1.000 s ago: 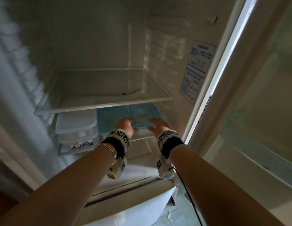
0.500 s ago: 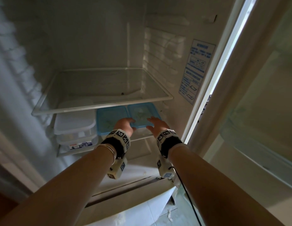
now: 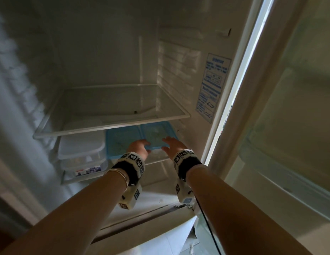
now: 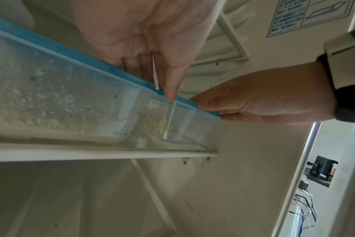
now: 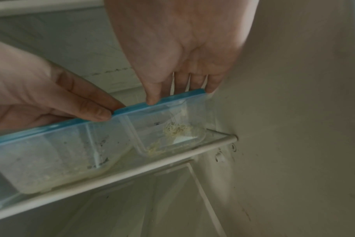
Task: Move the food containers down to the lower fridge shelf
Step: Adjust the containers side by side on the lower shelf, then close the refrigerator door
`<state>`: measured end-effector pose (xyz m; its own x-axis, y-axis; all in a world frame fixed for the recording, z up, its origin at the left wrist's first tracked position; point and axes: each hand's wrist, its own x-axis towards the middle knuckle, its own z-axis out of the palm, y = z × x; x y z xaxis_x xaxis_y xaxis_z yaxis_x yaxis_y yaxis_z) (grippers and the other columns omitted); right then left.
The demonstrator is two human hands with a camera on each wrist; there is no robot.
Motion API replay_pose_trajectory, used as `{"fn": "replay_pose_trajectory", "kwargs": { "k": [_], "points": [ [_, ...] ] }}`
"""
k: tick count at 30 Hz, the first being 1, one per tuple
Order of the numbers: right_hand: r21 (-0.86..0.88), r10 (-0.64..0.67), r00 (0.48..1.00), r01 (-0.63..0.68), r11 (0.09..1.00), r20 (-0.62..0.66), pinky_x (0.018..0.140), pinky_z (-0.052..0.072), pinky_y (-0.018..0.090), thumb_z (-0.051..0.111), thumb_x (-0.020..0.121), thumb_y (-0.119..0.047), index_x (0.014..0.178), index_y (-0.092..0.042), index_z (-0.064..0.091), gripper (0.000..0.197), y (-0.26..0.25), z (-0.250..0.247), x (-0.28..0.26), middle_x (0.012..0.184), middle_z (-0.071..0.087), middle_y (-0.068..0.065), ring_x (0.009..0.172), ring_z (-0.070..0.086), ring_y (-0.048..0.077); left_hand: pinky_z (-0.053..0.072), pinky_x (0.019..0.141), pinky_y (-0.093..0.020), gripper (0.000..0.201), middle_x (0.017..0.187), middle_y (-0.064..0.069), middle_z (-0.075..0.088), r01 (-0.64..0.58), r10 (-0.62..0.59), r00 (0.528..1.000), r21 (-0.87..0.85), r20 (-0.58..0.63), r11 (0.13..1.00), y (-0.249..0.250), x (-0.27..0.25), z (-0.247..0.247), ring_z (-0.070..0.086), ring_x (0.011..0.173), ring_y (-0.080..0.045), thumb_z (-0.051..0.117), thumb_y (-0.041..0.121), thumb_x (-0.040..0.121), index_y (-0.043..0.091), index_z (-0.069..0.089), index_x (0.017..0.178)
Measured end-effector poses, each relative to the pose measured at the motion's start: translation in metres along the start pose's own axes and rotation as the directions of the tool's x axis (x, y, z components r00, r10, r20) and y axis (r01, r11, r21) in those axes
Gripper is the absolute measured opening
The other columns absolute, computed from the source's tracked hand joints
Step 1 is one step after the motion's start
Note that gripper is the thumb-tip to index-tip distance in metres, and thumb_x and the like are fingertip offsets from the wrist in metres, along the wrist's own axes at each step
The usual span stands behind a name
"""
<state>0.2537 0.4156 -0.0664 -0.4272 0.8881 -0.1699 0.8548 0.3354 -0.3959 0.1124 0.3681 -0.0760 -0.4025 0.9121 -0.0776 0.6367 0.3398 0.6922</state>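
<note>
Two clear food containers with blue lids stand side by side on the lower shelf (image 3: 87, 178). Both hands are at the front of the right container (image 3: 156, 134). My left hand (image 3: 139, 147) lays its fingers over the lid near the seam with the left container (image 3: 120, 140), thumb tip on the front rim (image 4: 170, 96). My right hand (image 3: 172, 144) lays straight fingers on the lid's right end, thumb on the front edge (image 5: 152, 101). The right container (image 5: 168, 128) holds yellowish food scraps and rests on the shelf rim (image 5: 152, 165).
White-lidded containers (image 3: 81, 144) are stacked at the left of the same shelf. The upper glass shelf (image 3: 112, 126) hangs close above the hands. The fridge's right wall with a blue sticker (image 3: 212, 87) is right beside the right hand. The open door (image 3: 289, 126) stands to the right.
Both hands stay at the front of the right blue-lidded container. Only the view has shifted slightly.
</note>
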Motion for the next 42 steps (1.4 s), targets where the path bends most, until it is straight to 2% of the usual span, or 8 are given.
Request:
{"fn": "replay_pose_trajectory", "kwargs": {
  "k": [5,10,14,24,28,33,37,42],
  "points": [
    [-0.051,-0.009,1.000,0.008,0.999,-0.022,0.120,0.019,0.032,0.036,0.100,-0.033,0.148,-0.019,0.028,0.051,-0.008,-0.008,-0.008,0.158,0.023,0.004,0.145,0.024,0.021,0.034,0.111,-0.027,0.049,0.145,-0.009,0.048,-0.030,0.027,0.998,0.042,0.060,0.999,0.007,-0.015,-0.010,0.046,0.133,-0.025,0.061,0.016,0.088,0.015,0.050,0.136],
    [-0.151,-0.044,0.998,0.037,0.988,-0.038,0.118,0.025,0.035,0.035,0.100,-0.033,0.146,-0.015,0.032,0.050,-0.015,-0.007,-0.040,0.155,0.030,0.008,0.142,0.030,0.025,0.030,0.116,-0.029,0.050,0.149,-0.008,0.044,-0.095,0.089,0.995,0.122,0.054,0.988,-0.004,-0.055,-0.024,0.040,0.138,-0.023,0.054,0.019,0.092,0.011,0.044,0.140],
    [-0.265,-0.052,0.998,0.056,0.963,0.022,0.120,0.019,0.038,0.029,0.101,-0.033,0.147,-0.015,0.029,0.050,-0.018,0.014,-0.083,0.157,0.027,0.006,0.145,0.024,0.026,0.025,0.116,-0.030,0.048,0.152,-0.008,0.038,-0.144,0.130,0.989,0.231,0.075,0.962,-0.017,-0.098,-0.025,0.036,0.140,-0.023,0.046,0.021,0.095,0.013,0.041,0.142],
    [-0.280,0.037,0.990,0.003,0.960,0.139,0.119,0.021,0.043,0.028,0.100,-0.039,0.148,-0.017,0.027,0.053,-0.010,0.060,-0.202,0.157,0.027,0.003,0.144,0.022,0.025,0.017,0.119,-0.029,0.051,0.157,-0.005,0.026,-0.160,0.117,0.982,0.329,0.147,0.931,-0.034,-0.219,-0.001,0.025,0.145,-0.020,0.041,0.020,0.097,0.013,0.031,0.146],
    [-0.327,0.062,0.983,-0.001,0.945,0.175,0.120,0.018,0.043,0.026,0.100,-0.040,0.148,-0.018,0.025,0.053,0.005,0.069,-0.241,0.159,0.022,0.001,0.147,0.016,0.025,0.018,0.119,-0.030,0.051,0.157,-0.003,0.026,-0.153,0.109,0.984,0.368,0.138,0.917,-0.030,-0.262,0.013,0.024,0.145,-0.018,0.040,0.023,0.097,0.015,0.030,0.147],
    [-0.331,0.028,0.986,0.029,0.943,0.165,0.119,0.021,0.042,0.027,0.100,-0.038,0.146,-0.020,0.032,0.049,0.035,0.077,-0.295,0.154,0.031,0.002,0.144,0.022,0.026,0.016,0.120,-0.030,0.050,0.158,-0.001,0.023,-0.115,0.065,0.987,0.363,0.147,0.925,-0.028,-0.314,0.044,0.022,0.146,-0.017,0.037,0.023,0.098,0.017,0.029,0.147],
    [-0.417,0.012,0.968,0.097,0.904,0.252,0.120,0.018,0.044,0.029,0.101,-0.033,0.148,-0.021,0.025,0.049,0.062,0.078,-0.346,0.159,0.019,0.001,0.147,0.014,0.027,0.017,0.120,-0.031,0.050,0.158,-0.002,0.023,-0.063,0.012,0.991,0.374,0.137,0.925,-0.027,-0.363,0.073,0.022,0.146,-0.017,0.036,0.023,0.099,0.016,0.028,0.148],
    [-0.316,0.086,0.962,0.001,0.949,0.261,0.119,0.019,0.043,0.026,0.099,-0.040,0.145,-0.019,0.033,0.051,0.096,0.088,-0.395,0.156,0.029,0.003,0.146,0.020,0.026,0.019,0.119,-0.033,0.048,0.158,-0.002,0.022,-0.004,-0.051,0.988,0.349,0.148,0.937,-0.016,-0.422,0.102,0.023,0.146,-0.017,0.035,0.023,0.099,0.016,0.029,0.147]
  ]
}}
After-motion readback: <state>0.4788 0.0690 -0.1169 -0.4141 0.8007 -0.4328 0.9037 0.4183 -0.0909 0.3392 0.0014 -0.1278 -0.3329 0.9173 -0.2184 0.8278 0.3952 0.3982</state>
